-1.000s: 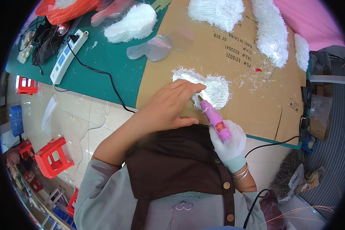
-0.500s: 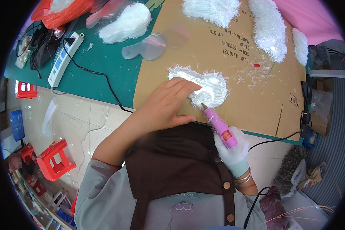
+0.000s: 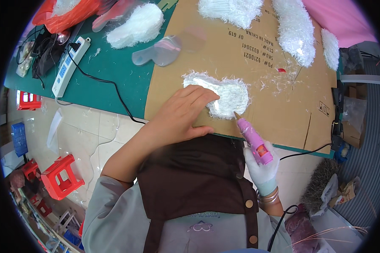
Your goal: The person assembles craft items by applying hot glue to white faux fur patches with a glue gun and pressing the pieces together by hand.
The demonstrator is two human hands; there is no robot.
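Both hands work: left hand (image 3: 183, 111) pins white fuzzy piece (image 3: 228, 95), pink tool (image 3: 252, 137) tip touching its lower edge.

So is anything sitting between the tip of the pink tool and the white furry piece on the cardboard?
Nothing visible. The pink tool in the right hand has its tip right at the lower edge of the white furry piece, with only bare cardboard there. The left hand presses the piece's left part, clear of the tip.

Flat brown carton sheet (image 3: 257, 59), prob. packaging.
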